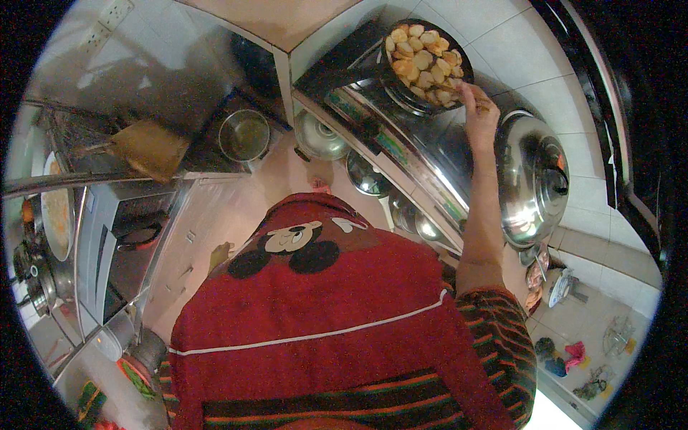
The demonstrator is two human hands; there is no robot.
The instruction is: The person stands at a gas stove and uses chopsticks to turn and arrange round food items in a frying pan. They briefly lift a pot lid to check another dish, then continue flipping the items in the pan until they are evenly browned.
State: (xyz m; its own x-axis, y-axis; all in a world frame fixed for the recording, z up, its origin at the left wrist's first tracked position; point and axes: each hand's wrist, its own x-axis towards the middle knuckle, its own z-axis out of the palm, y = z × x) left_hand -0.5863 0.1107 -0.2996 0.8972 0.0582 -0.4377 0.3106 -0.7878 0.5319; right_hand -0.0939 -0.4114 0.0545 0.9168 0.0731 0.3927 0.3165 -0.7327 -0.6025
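In the head view, my right hand is at the lower right rim of a dark pan on the stove, its fingers closed around what looks like a thin utensil reaching towards the food. Many pale golden, roundish food slices fill the pan; their kind cannot be told. A large steel pot with a domed lid stands beside my right forearm. My left hand is out of view. A red apron with a cartoon mouse covers my front.
Below the stove's front edge are a glass lid and several pots. A clear-sided pot and a brown board-like object lie to the left. A metal rack holds kitchenware. Bowls and cloths are at the lower right.
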